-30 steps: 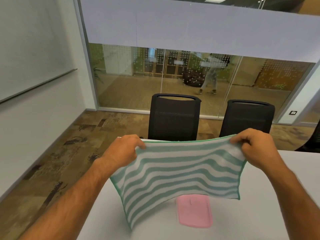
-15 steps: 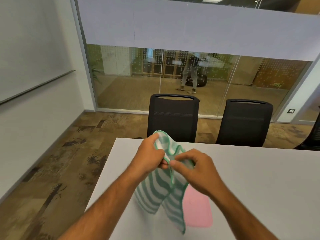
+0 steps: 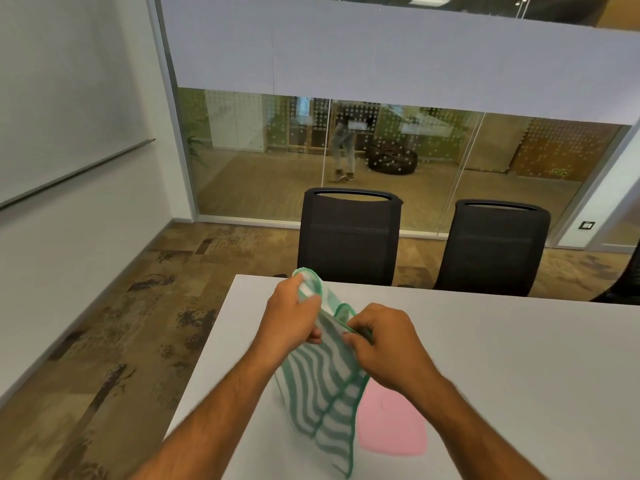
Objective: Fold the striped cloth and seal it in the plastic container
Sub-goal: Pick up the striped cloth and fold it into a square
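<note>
Nearest the camera, the pink container lies flat on the white table, partly hidden behind the hanging cloth; only its pink top shows, so whether anything is inside cannot be told. Above it, the striped cloth (green and white, doubled over so 2 layers hang together) is held up in the air over the table, its lower edge dangling beside the container. The left hand pinches the cloth's upper fold between thumb and fingers, and the right hand pinches the top edge just beside it, the 2 hands nearly touching. Beyond the table's far edge stand 2 black chairs. Behind them a glass wall shows a person walking in the corridor.
</note>
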The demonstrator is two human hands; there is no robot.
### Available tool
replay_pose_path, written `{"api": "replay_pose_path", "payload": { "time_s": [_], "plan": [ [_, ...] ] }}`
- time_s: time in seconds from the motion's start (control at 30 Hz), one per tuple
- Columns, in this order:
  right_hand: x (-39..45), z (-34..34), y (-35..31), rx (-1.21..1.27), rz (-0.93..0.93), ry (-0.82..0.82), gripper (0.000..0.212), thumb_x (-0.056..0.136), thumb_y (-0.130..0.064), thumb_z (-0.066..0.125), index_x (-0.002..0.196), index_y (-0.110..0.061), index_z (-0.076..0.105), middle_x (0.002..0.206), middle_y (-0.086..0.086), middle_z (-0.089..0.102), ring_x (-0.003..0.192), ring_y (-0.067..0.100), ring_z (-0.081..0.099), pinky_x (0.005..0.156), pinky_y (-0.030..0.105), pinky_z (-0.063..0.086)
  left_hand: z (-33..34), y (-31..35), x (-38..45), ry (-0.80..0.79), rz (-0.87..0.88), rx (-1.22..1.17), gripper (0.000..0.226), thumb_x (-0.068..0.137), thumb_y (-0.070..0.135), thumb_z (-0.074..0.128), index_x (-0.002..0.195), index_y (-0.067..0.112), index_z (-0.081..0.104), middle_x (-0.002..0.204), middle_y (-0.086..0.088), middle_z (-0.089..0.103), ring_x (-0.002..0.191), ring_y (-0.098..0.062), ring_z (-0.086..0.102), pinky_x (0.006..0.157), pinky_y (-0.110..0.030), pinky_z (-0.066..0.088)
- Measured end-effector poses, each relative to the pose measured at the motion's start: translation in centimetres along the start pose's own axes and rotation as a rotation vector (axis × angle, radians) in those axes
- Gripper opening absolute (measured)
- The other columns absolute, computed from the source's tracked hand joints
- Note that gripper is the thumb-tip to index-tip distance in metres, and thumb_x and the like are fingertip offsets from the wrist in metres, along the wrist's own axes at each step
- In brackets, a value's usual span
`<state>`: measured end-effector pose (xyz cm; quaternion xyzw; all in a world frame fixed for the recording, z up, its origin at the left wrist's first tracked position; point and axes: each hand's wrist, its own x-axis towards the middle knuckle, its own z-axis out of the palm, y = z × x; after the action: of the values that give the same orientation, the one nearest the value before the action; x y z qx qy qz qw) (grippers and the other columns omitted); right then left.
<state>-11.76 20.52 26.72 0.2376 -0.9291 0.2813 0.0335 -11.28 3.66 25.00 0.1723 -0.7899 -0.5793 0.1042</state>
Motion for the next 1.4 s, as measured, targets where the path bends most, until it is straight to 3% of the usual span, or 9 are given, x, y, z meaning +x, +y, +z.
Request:
{"api": "replay_pose_path", "payload": {
  "time_s": [0.1, 0.17, 0.33, 0.47, 0.67, 0.83, 0.97, 1.13, 1.4],
  "plan": [
    [0.3, -1.1, 0.3, -0.029, -0.01, 0.011, 0.02, 0.088, -0.03, 0.063, 0.095, -0.019, 0.078, 0.091, 0.0, 0.07, 0.081, 0.014, 0.059, 0.071, 0.026, 0.05, -0.5, -1.5, 0.9, 0.058, 0.136, 0.306, 0.042, 0.101, 0.037, 0.041, 0.139, 0.019, 0.046, 0.145, -0.003, 0.044, 0.107, -0.011, 0.051, 0.086, -0.031, 0.055],
    [0.4, -1.8, 0.6, -0.041, -0.01, 0.025, 0.02, 0.088, -0.03, 0.065, 0.097, -0.019, 0.078, 0.092, -0.001, 0.069, 0.081, 0.012, 0.059, 0.07, 0.019, 0.045, -1.1, -2.3, 1.3, 0.075, 0.21, 0.511, 0.041, 0.101, 0.035, 0.041, 0.138, 0.021, 0.047, 0.15, 0.001, 0.039, 0.104, -0.008, 0.049, 0.076, -0.018, 0.043],
    [0.7, -4.0, 1.4, -0.083, -0.034, 0.061, 0.017, 0.088, -0.027, 0.067, 0.097, -0.018, 0.078, 0.092, -0.003, 0.068, 0.084, 0.012, 0.059, 0.076, 0.022, 0.049, -2.5, -4.2, 2.2, -0.025, 0.171, 0.858, 0.053, 0.087, 0.028, 0.059, 0.139, 0.031, 0.048, 0.16, 0.003, 0.024, 0.1, -0.02, 0.064, 0.078, -0.028, 0.051],
    [1.0, -4.9, 2.1, -0.084, -0.061, 0.089, 0.014, 0.086, -0.024, 0.069, 0.094, -0.018, 0.079, 0.083, -0.008, 0.062, 0.079, 0.01, 0.058, 0.075, 0.024, 0.051, -2.1, -5.5, 2.1, -0.091, 0.278, 0.98, 0.05, 0.083, 0.048, 0.067, 0.13, 0.035, 0.057, 0.16, 0.004, 0.028, 0.115, -0.02, 0.06, 0.092, -0.032, 0.053],
    [1.3, -6.8, 4.0, -0.125, -0.05, 0.06, 0.008, 0.082, -0.018, 0.073, 0.085, -0.018, 0.08, 0.086, -0.004, 0.07, 0.079, 0.012, 0.062, 0.076, 0.03, 0.056, -3.7, -5.8, 2.6, -0.279, 0.498, 0.767, 0.015, 0.084, 0.032, 0.075, 0.095, 0.024, 0.071, 0.109, 0.003, 0.074, 0.086, -0.011, 0.067, 0.08, -0.016, 0.057],
    [1.9, -8.3, 6.0, -0.11, -0.002, 0.014, 0.004, 0.08, -0.018, 0.076, 0.082, -0.019, 0.08, 0.084, -0.012, 0.068, 0.079, 0.011, 0.063, 0.078, 0.032, 0.057, -4.7, -4.2, 2.7, -0.235, 0.587, 0.581, 0.023, 0.082, 0.016, 0.078, 0.104, 0.02, 0.077, 0.102, 0.004, 0.07, 0.088, -0.012, 0.065, 0.075, -0.011, 0.055],
    [2.2, -8.7, 6.9, -0.072, 0.045, -0.023, 0.004, 0.081, -0.019, 0.077, 0.082, -0.019, 0.08, 0.084, -0.016, 0.066, 0.079, 0.013, 0.064, 0.077, 0.033, 0.061, -5.8, -2.2, 3.2, -0.175, 0.718, 0.662, 0.029, 0.081, 0.028, 0.078, 0.108, 0.017, 0.077, 0.099, 0.002, 0.072, 0.082, -0.013, 0.066, 0.073, -0.021, 0.06],
    [2.5, -9.1, 7.5, 0.055, 0.119, -0.047, 0.016, 0.079, -0.024, 0.078, 0.067, -0.033, 0.074, 0.08, -0.014, 0.071, 0.077, 0.017, 0.066, 0.069, 0.031, 0.062, -7.4, -0.2, 4.2, -0.068, 0.838, 0.699, 0.031, 0.079, 0.044, 0.076, 0.094, 0.017, 0.079, 0.087, 0.004, 0.07, 0.073, -0.011, 0.061, 0.061, -0.011, 0.052],
    [2.4, -8.8, 7.5, 0.368, 0.145, 0.036, 0.021, 0.064, -0.044, 0.078, 0.062, -0.023, 0.077, 0.07, -0.004, 0.075, 0.072, 0.02, 0.072, 0.06, 0.029, 0.063, -8.3, 1.6, 4.3, -0.003, 0.823, 0.416, 0.045, 0.072, 0.05, 0.071, 0.084, 0.008, 0.079, 0.081, -0.001, 0.077, 0.068, -0.012, 0.07, 0.059, -0.032, 0.063]
  ]
}}
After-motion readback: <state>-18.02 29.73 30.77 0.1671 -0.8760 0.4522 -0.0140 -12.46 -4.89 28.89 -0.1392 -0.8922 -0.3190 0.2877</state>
